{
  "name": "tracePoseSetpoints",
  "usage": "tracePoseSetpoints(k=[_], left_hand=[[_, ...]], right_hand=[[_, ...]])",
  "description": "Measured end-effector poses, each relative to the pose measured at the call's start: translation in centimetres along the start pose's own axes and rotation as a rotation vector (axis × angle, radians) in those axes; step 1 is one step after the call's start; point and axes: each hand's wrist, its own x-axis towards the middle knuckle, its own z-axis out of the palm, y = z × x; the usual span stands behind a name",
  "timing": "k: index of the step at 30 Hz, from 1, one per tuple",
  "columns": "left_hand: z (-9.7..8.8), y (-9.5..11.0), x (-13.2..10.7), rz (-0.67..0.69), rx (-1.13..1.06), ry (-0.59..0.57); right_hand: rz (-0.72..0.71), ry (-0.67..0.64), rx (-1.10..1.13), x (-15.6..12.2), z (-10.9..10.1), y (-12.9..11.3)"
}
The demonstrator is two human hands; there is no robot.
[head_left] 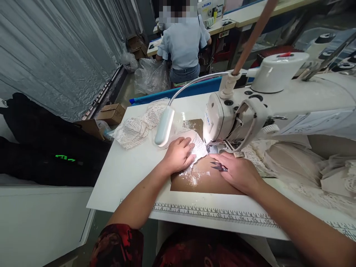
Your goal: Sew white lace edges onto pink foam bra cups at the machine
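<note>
White lace fabric [199, 144] lies beneath the left hand [179, 155] — palm down, fingers loosely spread, gripping nothing. The right hand [237, 170] curls around dark snips [219, 167], index finger extended. The snips' blades point left, long axis roughly crosswise. The lace extends toward the sewing machine [218, 116], over a brown panel [204, 185] — lamp [164, 128] just beyond the left hand.
</note>
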Motion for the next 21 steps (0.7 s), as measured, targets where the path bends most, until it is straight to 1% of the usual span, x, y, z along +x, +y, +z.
tracePoseSetpoints(k=[2, 5, 9, 12, 15, 18, 21], left_hand=[[-1.1, 0.8, -0.9, -0.018, 0.006, -0.057], [-2.7, 2.3, -2.9, -0.036, -0.021, -0.140], [-3.9, 4.3, -5.2, -0.056, -0.069, -0.202], [-4.2, 5.3, -6.1, -0.079, -0.098, -0.219], [-4.4, 5.9, -6.5, -0.100, -0.127, -0.225], [-4.6, 6.2, -6.6, -0.107, -0.198, -0.214], [-4.8, 6.0, -6.6, -0.114, -0.309, -0.164]], right_hand=[[0.021, -0.012, 0.053, -0.1, 0.0, 0.2], [0.003, 0.014, 0.104, -0.3, 0.1, 0.6], [-0.014, 0.012, 0.117, -0.5, 0.2, 0.8], [-0.017, 0.009, 0.115, -0.5, 0.1, 0.7], [-0.030, 0.022, 0.124, -0.5, 0.0, 0.7], [-0.045, 0.048, 0.124, -0.5, 0.2, 0.9], [-0.054, 0.046, 0.123, -0.6, 0.4, 1.2]])
